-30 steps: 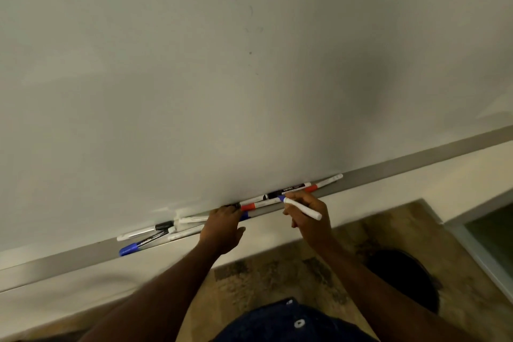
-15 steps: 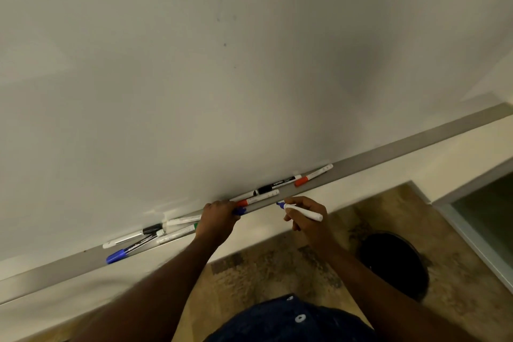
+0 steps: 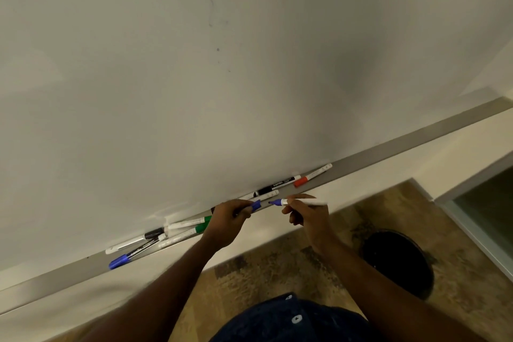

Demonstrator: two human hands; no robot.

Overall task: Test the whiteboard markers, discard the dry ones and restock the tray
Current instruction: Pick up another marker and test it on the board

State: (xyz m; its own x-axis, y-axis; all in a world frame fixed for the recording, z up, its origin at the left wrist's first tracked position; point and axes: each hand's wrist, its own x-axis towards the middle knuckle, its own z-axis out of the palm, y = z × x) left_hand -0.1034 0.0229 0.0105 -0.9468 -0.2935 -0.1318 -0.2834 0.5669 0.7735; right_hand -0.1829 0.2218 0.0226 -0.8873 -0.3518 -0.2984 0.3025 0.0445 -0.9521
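The whiteboard (image 3: 194,78) is filling the upper view, with the marker tray (image 3: 388,157) running along its lower edge, rising from left to right. A cluster of markers (image 3: 155,240) is lying in the tray at the left; two more markers (image 3: 294,182) are lying end to end in it further right. Just before the tray, between those groups, the left hand (image 3: 227,223) is holding a cap (image 3: 256,205) and the right hand (image 3: 308,216) an uncapped marker (image 3: 298,202), tip pointing left at the cap, slightly apart. A waste bin (image 3: 397,261) is standing on the floor (image 3: 263,266) below, right of the right forearm.

Office or classroom: wall whiteboard (image 3: 194,78), marker tray (image 3: 388,157).
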